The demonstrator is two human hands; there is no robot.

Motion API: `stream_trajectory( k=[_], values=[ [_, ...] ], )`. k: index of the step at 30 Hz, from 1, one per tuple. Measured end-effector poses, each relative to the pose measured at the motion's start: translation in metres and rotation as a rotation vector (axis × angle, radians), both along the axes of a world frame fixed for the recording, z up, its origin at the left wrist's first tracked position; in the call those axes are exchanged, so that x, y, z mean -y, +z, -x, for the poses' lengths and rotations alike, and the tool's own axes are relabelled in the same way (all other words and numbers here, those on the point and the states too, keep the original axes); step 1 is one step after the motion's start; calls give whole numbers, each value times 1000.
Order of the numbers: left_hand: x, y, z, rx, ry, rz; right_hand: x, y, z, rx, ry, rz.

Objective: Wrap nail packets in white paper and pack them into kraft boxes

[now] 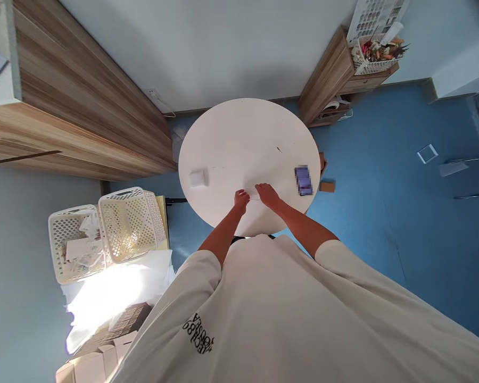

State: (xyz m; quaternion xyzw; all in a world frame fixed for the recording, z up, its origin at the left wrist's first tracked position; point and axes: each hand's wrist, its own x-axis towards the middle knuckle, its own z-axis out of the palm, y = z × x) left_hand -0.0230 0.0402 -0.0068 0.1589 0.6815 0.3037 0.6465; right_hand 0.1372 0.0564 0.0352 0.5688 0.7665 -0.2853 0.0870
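Blue floor (pixel 383 175) and pale walls surround a round white worktop (pixel 243 133) in the head view, with a wood-grain cabinet (pixel 104 101) at left. Near the worktop's close edge, a small translucent piece (pixel 252 193) lies between the two hands, the left hand (pixel 241 200) closed on one end and the right hand (pixel 266 194) on the other. To the left sits a white block-shaped item (pixel 198 180); to the right, a blurred purple packet (pixel 303 180). White perforated baskets (pixel 155 214) stand beyond, at left.
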Motion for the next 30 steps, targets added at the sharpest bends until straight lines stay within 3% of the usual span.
stream_trajectory(
  k=[3, 6, 11, 19, 23, 30],
  values=[
    [12, -1, 4, -28, -91, -66, -2, -5, -3, -19, -73, 23],
    [18, 1, 10, -83, -208, -136, -5, -10, -5, -90, -236, 43],
    [21, 5, 18, -298, -365, -205, -10, -19, -3, -260, -384, 72],
    [32, 8, 25, -325, -407, -202, 12, -20, -8, -344, -578, 98],
    [39, 7, 23, -314, -417, -204, 34, -24, -8, -343, -552, 218],
    [28, 5, 11, -236, -424, -260, 34, -27, -3, -338, -511, 141]
  ],
)
